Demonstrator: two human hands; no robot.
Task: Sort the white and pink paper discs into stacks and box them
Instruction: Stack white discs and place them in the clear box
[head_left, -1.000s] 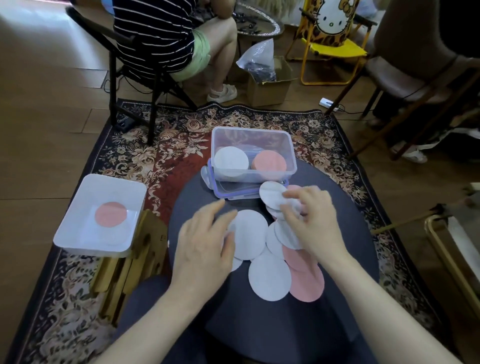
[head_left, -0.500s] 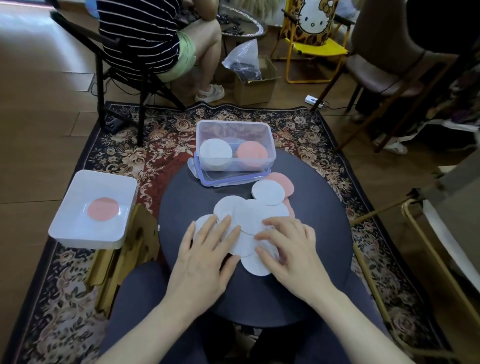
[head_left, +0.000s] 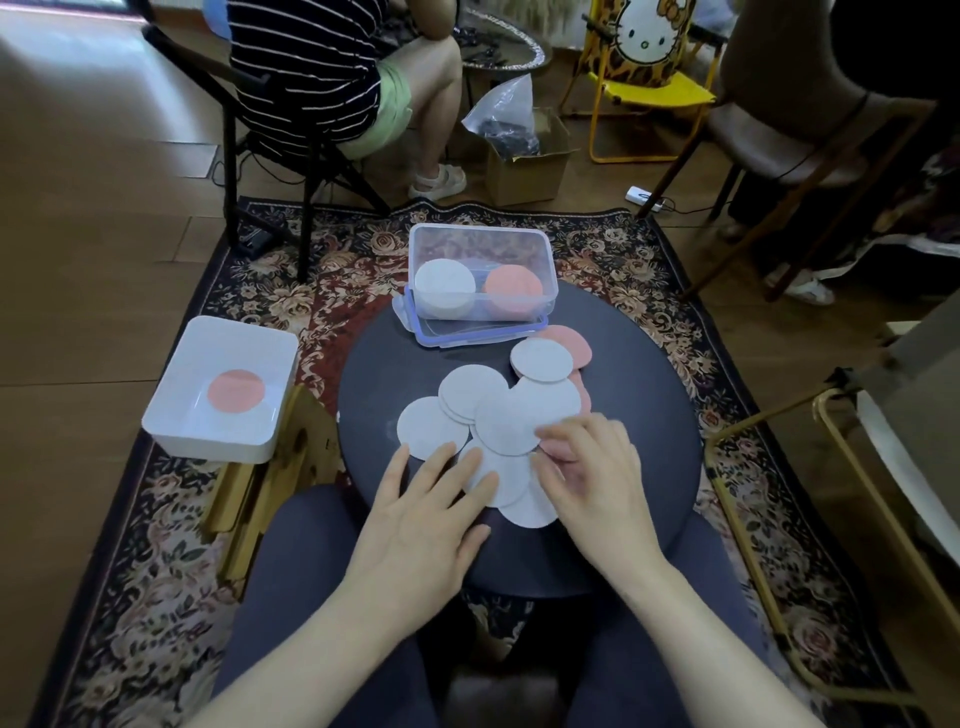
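While the loose discs (head_left: 501, 415) lie overlapped at the middle of the round tabletop (head_left: 374, 374), both hands work their near edge. The left hand (head_left: 431, 514) rests flat with straight fingers on white discs; the right hand (head_left: 597, 478) curls over a pink one, though whether it pinches it I cannot tell. Thin paper may cling, so two colours could lift together, or a push could slide discs off toward the lap. The clear box (head_left: 480, 244) at the far edge holds both stacks.

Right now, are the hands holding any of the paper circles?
Not clearly. The left hand lies flat, fingers straight, on the white discs. The right hand has curled fingers over a pink disc, but blur hides any grip.
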